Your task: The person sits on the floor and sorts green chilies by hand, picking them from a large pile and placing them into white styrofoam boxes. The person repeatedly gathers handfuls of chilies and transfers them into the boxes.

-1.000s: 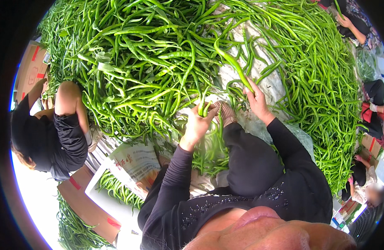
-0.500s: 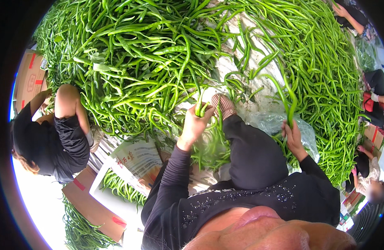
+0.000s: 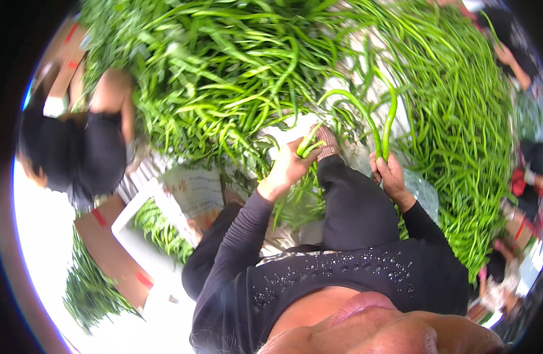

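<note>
1. The ground carries a pale plastic sheet, mostly buried and bare only in patches.
2. A huge heap of long green chili peppers lies spread over that sheet, curving round to the right.
3. A cardboard box sits lower left, with green peppers piled inside it.

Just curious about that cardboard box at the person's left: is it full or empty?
Partly full. The open box shows green peppers lying inside, with bare white wall beside them; how deep they go cannot be told.
</note>
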Demonstrator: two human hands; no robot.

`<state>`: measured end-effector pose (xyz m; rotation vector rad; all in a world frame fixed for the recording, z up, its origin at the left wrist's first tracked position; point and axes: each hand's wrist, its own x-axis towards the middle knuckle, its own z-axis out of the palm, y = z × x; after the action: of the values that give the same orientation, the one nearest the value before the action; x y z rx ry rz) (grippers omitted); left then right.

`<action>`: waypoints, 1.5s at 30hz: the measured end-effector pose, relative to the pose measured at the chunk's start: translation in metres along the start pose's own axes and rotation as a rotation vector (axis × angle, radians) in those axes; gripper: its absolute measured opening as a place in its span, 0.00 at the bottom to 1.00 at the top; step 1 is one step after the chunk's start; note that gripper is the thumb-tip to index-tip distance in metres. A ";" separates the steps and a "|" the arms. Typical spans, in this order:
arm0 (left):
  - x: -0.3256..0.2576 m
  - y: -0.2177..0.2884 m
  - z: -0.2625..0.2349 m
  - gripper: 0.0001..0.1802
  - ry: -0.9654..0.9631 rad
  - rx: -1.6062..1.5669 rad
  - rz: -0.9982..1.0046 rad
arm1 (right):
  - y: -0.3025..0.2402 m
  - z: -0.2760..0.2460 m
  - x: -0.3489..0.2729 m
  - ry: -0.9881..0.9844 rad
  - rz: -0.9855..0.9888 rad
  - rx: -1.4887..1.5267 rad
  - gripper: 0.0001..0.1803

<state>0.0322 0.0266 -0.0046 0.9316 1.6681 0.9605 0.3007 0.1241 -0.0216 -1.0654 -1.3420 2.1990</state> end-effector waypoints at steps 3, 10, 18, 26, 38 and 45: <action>-0.016 0.007 -0.016 0.16 0.071 0.150 -0.005 | -0.039 0.037 0.026 -0.122 -0.075 -0.101 0.10; -0.082 0.016 -0.027 0.16 0.324 0.182 0.025 | -0.130 0.177 0.027 -0.653 -0.502 -0.725 0.09; -0.232 0.045 -0.032 0.12 0.830 -0.357 0.682 | -0.163 0.382 -0.153 -1.529 -1.212 -0.754 0.11; -0.355 0.088 -0.103 0.10 1.219 -0.537 0.582 | -0.128 0.485 -0.295 -1.695 -1.462 -0.239 0.32; -0.533 -0.012 -0.269 0.15 1.757 -0.389 0.808 | -0.155 0.329 -0.097 -0.763 -0.633 -0.367 0.15; -0.517 -0.123 -0.226 0.09 1.475 1.125 0.117 | -0.108 0.281 -0.038 -0.585 -0.405 -0.458 0.15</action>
<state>-0.0748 -0.5273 0.1201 1.0148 3.6580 0.7063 0.1057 -0.0166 0.1636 -0.2034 -2.1594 2.0012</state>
